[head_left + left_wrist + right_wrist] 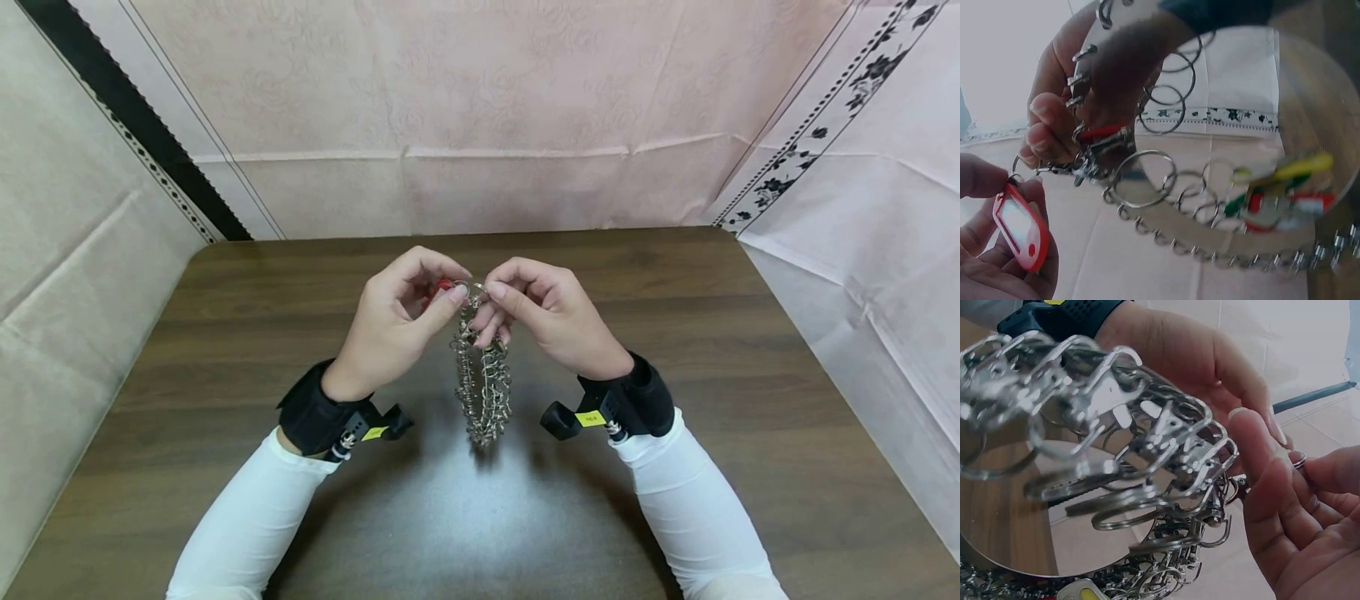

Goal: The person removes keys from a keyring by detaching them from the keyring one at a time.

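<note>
My left hand (390, 329) holds a red-framed key tag (1018, 226) with a pale label, its thumb and finger at the tag's small ring. Opposite it, my right hand (558, 325) pinches a thin metal key ring (480, 287) between thumb and index finger. The fingertips of both hands almost meet. Beneath them a large hoop of metal clasps and split rings (493, 392) hangs over the table. In the right wrist view, the right fingers hide part of the key ring (1300, 461) and where it joins the tag.
Yellow, green and red tags (1291, 194) hang on the hoop's far side in the left wrist view. The brown wooden table (225, 333) lies below. Pale patterned cloth (480, 100) stands behind it and at both sides.
</note>
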`<state>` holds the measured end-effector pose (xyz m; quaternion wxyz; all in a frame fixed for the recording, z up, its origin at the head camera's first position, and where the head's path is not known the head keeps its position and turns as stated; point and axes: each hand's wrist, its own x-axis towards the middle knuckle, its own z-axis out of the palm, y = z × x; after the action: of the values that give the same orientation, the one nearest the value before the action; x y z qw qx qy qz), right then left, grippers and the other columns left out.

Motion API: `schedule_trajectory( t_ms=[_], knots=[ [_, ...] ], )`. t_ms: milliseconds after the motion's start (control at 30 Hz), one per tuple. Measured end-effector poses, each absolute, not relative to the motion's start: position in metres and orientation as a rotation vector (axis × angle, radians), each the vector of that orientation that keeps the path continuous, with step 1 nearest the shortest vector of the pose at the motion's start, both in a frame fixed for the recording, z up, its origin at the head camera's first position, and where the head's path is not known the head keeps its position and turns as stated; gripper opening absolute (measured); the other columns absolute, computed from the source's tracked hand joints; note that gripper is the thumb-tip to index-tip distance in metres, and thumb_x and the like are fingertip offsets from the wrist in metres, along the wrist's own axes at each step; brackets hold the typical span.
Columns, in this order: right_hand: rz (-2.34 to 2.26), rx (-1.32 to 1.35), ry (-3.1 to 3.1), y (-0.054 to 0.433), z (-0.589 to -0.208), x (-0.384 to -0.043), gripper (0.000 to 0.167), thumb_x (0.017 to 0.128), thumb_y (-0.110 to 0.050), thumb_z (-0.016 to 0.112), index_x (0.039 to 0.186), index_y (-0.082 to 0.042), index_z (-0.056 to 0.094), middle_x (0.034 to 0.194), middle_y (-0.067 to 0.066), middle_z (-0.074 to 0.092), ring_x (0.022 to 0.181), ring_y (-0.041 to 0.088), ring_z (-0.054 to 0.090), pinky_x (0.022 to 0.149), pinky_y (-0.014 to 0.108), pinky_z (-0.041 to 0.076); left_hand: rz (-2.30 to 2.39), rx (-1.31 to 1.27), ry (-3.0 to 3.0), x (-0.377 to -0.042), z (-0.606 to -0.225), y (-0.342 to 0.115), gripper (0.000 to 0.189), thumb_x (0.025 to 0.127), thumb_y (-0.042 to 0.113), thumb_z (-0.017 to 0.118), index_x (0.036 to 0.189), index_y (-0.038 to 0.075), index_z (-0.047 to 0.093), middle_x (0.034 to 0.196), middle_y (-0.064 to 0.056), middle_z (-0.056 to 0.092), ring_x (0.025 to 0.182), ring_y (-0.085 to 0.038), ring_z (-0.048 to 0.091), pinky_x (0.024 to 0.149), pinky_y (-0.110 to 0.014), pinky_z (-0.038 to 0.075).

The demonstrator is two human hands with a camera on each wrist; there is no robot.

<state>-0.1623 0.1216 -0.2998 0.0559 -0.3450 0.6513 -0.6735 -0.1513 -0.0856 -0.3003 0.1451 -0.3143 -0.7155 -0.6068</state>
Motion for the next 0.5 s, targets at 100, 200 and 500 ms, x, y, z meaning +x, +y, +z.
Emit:
schedule_trajectory(
  t_ms=[100, 200, 500],
  knots=[
    [-2.045, -1.065, 1.997, 0.121, -0.299, -0.162, 0.014, 0.105, -0.003, 0.05, 0.1, 0.008, 0.057, 0.082, 0.003, 0.074, 0.069, 0.017, 0.074, 0.06, 0.027, 0.054, -1.645, -0.913, -2.088, -0.151, -0.3, -0.087, 0.022, 0.09, -0.006, 0.07, 0.111, -0.005, 0.064, 0.099, -0.012, 0.069, 0.079, -0.01, 0.057, 0.066, -0.019, 0.046],
    [-2.04, -1.081, 2.017, 0.122, -0.3, -0.163, 0.014, 0.105, -0.002, 0.05, 0.1, 0.008, 0.057, 0.083, 0.003, 0.074, 0.07, 0.017, 0.073, 0.06, 0.027, 0.054, -1.445, -0.914, -2.118, -0.15, -0.298, -0.089, 0.024, 0.088, -0.001, 0.076, 0.111, -0.001, 0.068, 0.096, -0.01, 0.072, 0.077, -0.007, 0.059, 0.063, -0.018, 0.048],
    [-1.997, -1.054, 2.052, 0.119, -0.302, -0.162, 0.014, 0.105, -0.003, 0.05, 0.101, 0.007, 0.058, 0.083, 0.013, 0.074, 0.071, 0.018, 0.074, 0.059, 0.036, 0.057, -1.163, -0.976, -2.066, -0.143, -0.29, -0.089, 0.022, 0.086, -0.003, 0.077, 0.106, 0.0, 0.07, 0.099, -0.009, 0.073, 0.09, -0.015, 0.068, 0.08, -0.017, 0.054]
  ],
)
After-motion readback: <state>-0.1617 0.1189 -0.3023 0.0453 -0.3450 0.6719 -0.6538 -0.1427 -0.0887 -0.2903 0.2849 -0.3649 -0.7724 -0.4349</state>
